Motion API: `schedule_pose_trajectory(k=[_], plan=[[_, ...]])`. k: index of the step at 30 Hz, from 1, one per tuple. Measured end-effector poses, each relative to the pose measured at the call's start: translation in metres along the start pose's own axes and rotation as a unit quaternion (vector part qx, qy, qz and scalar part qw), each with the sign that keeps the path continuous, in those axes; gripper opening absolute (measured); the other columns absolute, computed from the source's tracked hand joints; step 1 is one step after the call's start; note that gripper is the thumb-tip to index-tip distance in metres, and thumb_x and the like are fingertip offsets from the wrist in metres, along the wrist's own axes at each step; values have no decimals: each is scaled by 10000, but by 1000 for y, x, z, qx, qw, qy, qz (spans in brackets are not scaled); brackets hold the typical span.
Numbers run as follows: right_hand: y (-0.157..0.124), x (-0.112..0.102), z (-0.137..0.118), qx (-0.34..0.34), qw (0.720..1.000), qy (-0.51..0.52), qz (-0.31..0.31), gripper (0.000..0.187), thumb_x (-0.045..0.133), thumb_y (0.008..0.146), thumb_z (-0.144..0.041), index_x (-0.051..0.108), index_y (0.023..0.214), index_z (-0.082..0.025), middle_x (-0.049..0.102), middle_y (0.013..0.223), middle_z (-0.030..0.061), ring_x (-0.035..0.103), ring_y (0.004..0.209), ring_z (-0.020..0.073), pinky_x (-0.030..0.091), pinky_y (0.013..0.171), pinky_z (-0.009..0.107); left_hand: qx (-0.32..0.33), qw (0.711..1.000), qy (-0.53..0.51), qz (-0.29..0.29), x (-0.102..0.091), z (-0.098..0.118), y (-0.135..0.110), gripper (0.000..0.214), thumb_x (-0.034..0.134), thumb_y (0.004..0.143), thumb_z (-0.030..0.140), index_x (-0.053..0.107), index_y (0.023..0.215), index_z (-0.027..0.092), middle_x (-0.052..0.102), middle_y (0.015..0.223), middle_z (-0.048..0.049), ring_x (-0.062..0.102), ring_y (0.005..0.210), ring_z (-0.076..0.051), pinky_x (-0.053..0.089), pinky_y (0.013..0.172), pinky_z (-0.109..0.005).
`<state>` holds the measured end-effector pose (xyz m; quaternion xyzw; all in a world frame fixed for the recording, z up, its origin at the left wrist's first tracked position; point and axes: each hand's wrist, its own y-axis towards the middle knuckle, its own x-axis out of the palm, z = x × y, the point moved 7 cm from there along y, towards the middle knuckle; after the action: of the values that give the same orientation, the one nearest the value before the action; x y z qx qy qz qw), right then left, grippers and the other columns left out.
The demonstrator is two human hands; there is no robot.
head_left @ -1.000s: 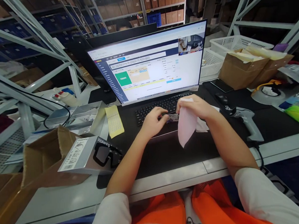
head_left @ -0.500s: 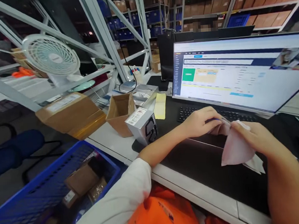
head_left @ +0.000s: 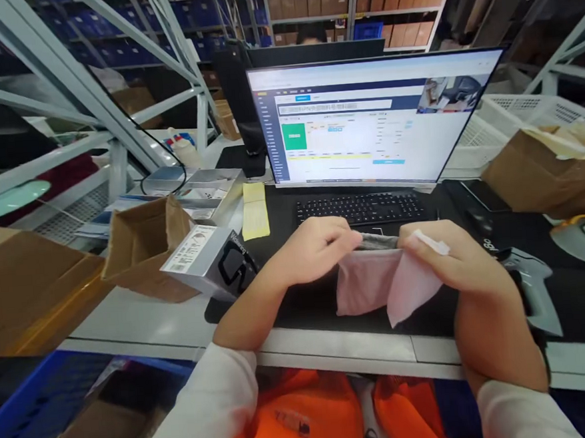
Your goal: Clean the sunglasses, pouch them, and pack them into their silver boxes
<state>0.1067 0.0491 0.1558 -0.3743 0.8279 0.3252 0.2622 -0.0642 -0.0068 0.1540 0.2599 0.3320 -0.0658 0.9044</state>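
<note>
A limp, pale pink pouch-like piece (head_left: 367, 284) with a grey upper edge hangs between my two hands above the black desk mat. My left hand (head_left: 317, 247) pinches one top corner, thumb and fingers closed. On the other side, my right hand (head_left: 438, 252) grips the opposite end. A small white strip (head_left: 432, 242) sticks out by the right thumb. What lies inside the piece, if anything, is hidden. Just beyond the hands is a black keyboard (head_left: 362, 209). Beside my left forearm rests a silver-grey printed box (head_left: 210, 261).
An open brown carton (head_left: 147, 256) and yellow notes (head_left: 254, 211) are at the left. A monitor (head_left: 346, 128) rises behind the keyboard. To the right are a scanner (head_left: 535, 289), a mouse (head_left: 479, 220) and a carton with paper (head_left: 544, 171). A blue crate (head_left: 24, 398) sits below left.
My view has swung to the right, bringing the scanner and right-hand carton into sight. The hands have moved apart, and the pink piece is now stretched along its top edge between them.
</note>
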Motion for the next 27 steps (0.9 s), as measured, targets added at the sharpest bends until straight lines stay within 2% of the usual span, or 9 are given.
schedule_pose_trajectory(k=[4, 7, 10, 13, 15, 16, 18, 21, 27], plan=[[4, 6, 3, 21, 997, -73, -12, 507, 474, 1029, -503, 530, 638, -186, 545, 601, -1, 442, 551, 112, 328, 553, 264, -55, 996, -3, 66, 5, -17, 10, 371, 579, 978, 349, 671, 672, 160, 655, 725, -21, 618, 707, -135, 480, 710, -281], [-3, 2, 6, 33, 998, -52, -35, 409, 509, 1022, -477, 725, 809, -203, 694, 753, 32, 601, 658, 149, 419, 617, 278, -41, 998, 3, 46, 13, -20, 13, 108, 663, 881, 173, 770, 897, 179, 728, 918, -36, 688, 882, -160, 541, 852, -293], [-17, -39, 3, -9, 985, 17, 169, 331, 550, 1008, -444, 787, 913, -233, 731, 857, 54, 658, 724, 179, 446, 619, 305, -6, 1000, 19, -23, 25, -18, 14, 276, 593, 847, 62, 775, 1005, 195, 722, 1076, -56, 692, 1022, -178, 559, 965, -326], [-44, -79, 7, -104, 847, 193, 484, 407, 505, 1017, -470, 694, 753, -225, 557, 647, 21, 540, 545, 158, 418, 547, 324, 10, 998, 17, -59, 36, -18, 16, 363, 541, 839, 34, 758, 1079, 198, 700, 1185, -77, 670, 1117, -194, 538, 1050, -364], [-46, -77, 18, -121, 753, 309, 568, 426, 473, 1021, -477, 563, 683, -234, 393, 593, -20, 441, 485, 137, 435, 542, 323, 11, 998, -2, -68, 43, -18, 17, 388, 536, 844, 45, 737, 1138, 199, 689, 1231, -85, 660, 1148, -202, 524, 1069, -372], [-41, -70, 23, -107, 731, 343, 580, 430, 468, 1018, -484, 499, 667, -238, 351, 597, -30, 419, 483, 131, 452, 551, 322, 11, 997, -18, -69, 45, -17, 17, 375, 549, 846, 60, 730, 1144, 196, 691, 1230, -86, 661, 1144, -207, 527, 1058, -370], [-26, -54, 29, -67, 735, 350, 577, 454, 460, 1010, -530, 418, 662, -242, 341, 611, -31, 436, 506, 135, 484, 580, 327, 5, 996, -60, -60, 44, -15, 18, 311, 613, 842, 119, 722, 1126, 181, 705, 1175, -89, 677, 1091, -222, 548, 1000, -363], [-9, -39, 26, -79, 791, 280, 538, 501, 445, 1009, -595, 450, 656, -240, 394, 597, -20, 492, 524, 152, 493, 589, 339, -9, 990, -127, -58, 37, -15, 18, 267, 726, 818, 240, 721, 1072, 157, 700, 1143, -107, 690, 1052, -244, 564, 928, -350], [-22, -54, 17, -149, 849, 100, 496, 514, 515, 991, -590, 614, 638, -230, 571, 617, 35, 584, 575, 194, 454, 562, 359, -72, 963, -258, -16, 24, -36, 15, 586, 711, 774, 154, 605, 1349, 193, 659, 1336, -141, 671, 1171, -241, 559, 949, -336]])
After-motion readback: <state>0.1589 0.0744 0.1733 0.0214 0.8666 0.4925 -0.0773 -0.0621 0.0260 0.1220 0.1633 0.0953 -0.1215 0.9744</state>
